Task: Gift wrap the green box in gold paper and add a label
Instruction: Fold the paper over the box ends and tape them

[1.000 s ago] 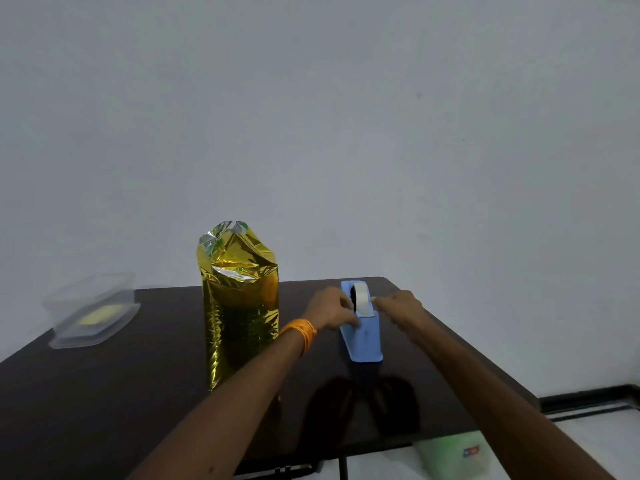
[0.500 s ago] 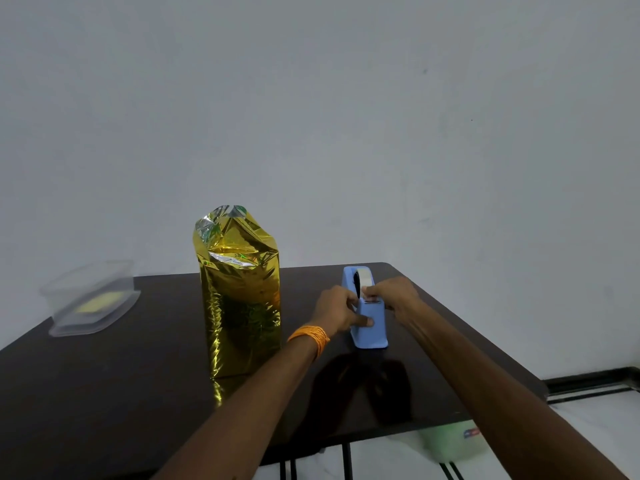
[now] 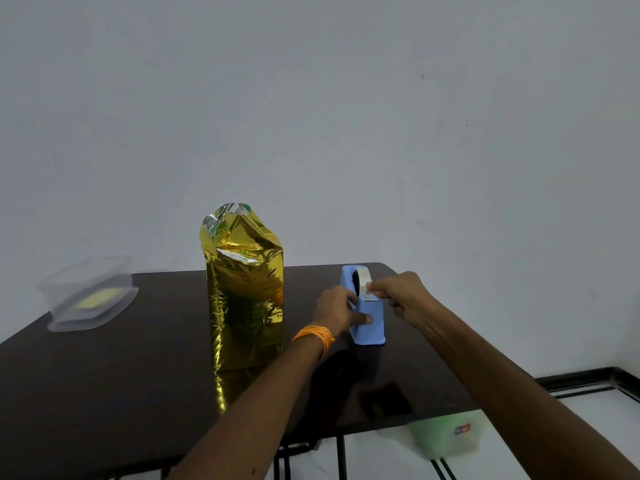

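Dark table (image 3: 104, 375), white wall behind. Gold-wrapped box (image 3: 244, 292) stands upright near the table's middle. The foil is crumpled and not closed at the top, where a sliver of green shows.

Blue tape dispenser (image 3: 372, 327) sits at 3 o'clock of the box, apart from it, with the roll toward the far edge.

Left hand (image 3: 337, 311), orange thread band (image 3: 315, 336) on the wrist, grips the dispenser's left side, thumb pressed on its near face. Right hand (image 3: 403, 296) is at the dispenser's top, finger and thumb pinching the tape end (image 3: 370, 290) just by the cutter. Hands are close together with the dispenser between them.

Clear plastic container (image 3: 90, 296) at 9 o'clock of the box, well apart, by the left edge, with something yellow inside. Pale green tub (image 3: 443, 434) on the floor under the table's near right corner, blurred.
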Available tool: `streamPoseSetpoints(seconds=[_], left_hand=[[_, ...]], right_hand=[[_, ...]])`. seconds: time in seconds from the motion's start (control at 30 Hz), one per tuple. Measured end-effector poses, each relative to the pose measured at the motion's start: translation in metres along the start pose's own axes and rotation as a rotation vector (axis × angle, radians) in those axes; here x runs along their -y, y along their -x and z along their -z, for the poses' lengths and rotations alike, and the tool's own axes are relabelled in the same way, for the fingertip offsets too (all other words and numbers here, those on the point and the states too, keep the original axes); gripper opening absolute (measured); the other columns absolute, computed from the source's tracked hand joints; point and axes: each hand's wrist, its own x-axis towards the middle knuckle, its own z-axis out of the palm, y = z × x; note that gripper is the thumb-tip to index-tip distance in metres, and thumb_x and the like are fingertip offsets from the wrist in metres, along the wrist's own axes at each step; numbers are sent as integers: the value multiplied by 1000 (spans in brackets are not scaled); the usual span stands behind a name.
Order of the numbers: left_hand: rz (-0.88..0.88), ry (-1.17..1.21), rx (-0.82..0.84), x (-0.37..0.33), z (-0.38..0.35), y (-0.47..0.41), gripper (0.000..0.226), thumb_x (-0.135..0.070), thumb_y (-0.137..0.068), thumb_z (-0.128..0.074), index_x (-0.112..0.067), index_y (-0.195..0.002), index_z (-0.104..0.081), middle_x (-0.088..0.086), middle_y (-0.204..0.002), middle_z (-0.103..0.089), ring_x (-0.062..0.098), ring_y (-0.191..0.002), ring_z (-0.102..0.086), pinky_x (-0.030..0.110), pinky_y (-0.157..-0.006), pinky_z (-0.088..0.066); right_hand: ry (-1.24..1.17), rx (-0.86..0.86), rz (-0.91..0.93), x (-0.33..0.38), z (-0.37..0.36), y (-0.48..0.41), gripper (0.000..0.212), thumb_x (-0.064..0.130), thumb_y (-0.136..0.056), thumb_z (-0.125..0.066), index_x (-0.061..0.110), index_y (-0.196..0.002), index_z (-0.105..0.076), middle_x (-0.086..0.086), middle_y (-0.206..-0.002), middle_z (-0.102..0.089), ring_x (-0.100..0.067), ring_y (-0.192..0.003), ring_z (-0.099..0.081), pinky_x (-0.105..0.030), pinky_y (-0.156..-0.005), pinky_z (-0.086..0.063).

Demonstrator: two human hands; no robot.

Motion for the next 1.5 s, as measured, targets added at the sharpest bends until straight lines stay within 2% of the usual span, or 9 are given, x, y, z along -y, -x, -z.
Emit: streamPoseSetpoints(seconds=[0.17, 0.3, 0.5, 0.6, 0.83, 0.97, 1.13, 1.37, 1.5], left_hand=[[-33, -1, -27, 2, -4, 3, 46, -36, -73, -85, -7, -106, -72, 13, -108, -72, 25, -95, -68, 36, -80, -56], [-25, 1, -21, 2, -3, 4, 54, -31, -70, -88, -8, -115, -69, 12, -110, -71, 25, -96, -68, 32, -80, -56], [-25, -119, 55, 4, 0, 4, 64, -8, -68, -86, -11, -128, -63, 13, -119, -68, 29, -106, -66, 40, -93, -54], [-62, -219, 56, -3, 7, 5, 56, -3, -77, -74, -11, -131, -60, 13, -121, -67, 29, -111, -63, 39, -95, -53], [-180, -72, -306, -38, 68, 15, 33, 0, -81, -59, -15, -109, -70, 5, -97, -72, 22, -93, -67, 26, -74, -50], [-285, 86, -451, -70, 125, 26, 28, -2, -80, -59, -20, -98, -71, 0, -84, -72, 18, -74, -69, 35, -73, -59], [-394, 125, -535, -82, 205, 51, 24, -4, -89, -54, -14, -100, -73, 4, -88, -73, 14, -81, -71, 33, -75, -60], [-310, -75, -407, -17, 270, 78, 56, 22, -78, -42, -17, -104, -72, 1, -101, -74, 2, -100, -65, 12, -73, -49], [-289, -241, -292, 16, 283, 88, 67, 26, -77, -40, -22, -113, -69, 1, -119, -69, 8, -117, -56, 33, -95, -47]], right_hand=[[-48, 24, -26, -25, -1, 17, 14, 7, -83, -75, 0, -73, -67, -7, -66, -61, -7, -38, -42, -20, -39, -30], [48, -43, 105, -45, -7, 16, 21, 10, -83, -77, 1, -67, -66, -8, -68, -63, -4, -39, -45, -14, -35, -33], [330, 1, 187, -56, 1, 23, 31, 21, -82, -76, 12, -57, -59, 0, -58, -55, -14, -55, -49, -28, -54, -39], [331, -48, 363, -42, 14, 37, 18, 26, -91, -67, 18, -76, -72, 7, -69, -64, -10, -67, -58, -24, -59, -43], [153, -90, 507, 9, 16, 44, 17, 17, -90, -62, 27, -97, -74, 7, -94, -72, -7, -88, -65, -26, -75, -54], [20, -1, 597, 37, 3, 48, 23, 16, -90, -64, 31, -105, -72, 7, -99, -72, -8, -96, -67, -44, -92, -56], [-28, 212, 754, 74, -27, 64, 40, 13, -95, -59, 36, -128, -57, 0, -105, -72, -9, -104, -66, -38, -100, -52], [40, 418, 790, 99, -80, 67, 45, 25, -100, -53, 41, -140, -43, 0, -109, -73, -13, -118, -60, -38, -108, -38], [76, 442, 798, 109, -98, 66, 45, 27, -102, -46, 40, -143, -37, 8, -120, -61, -12, -116, -57, -40, -105, -36]])
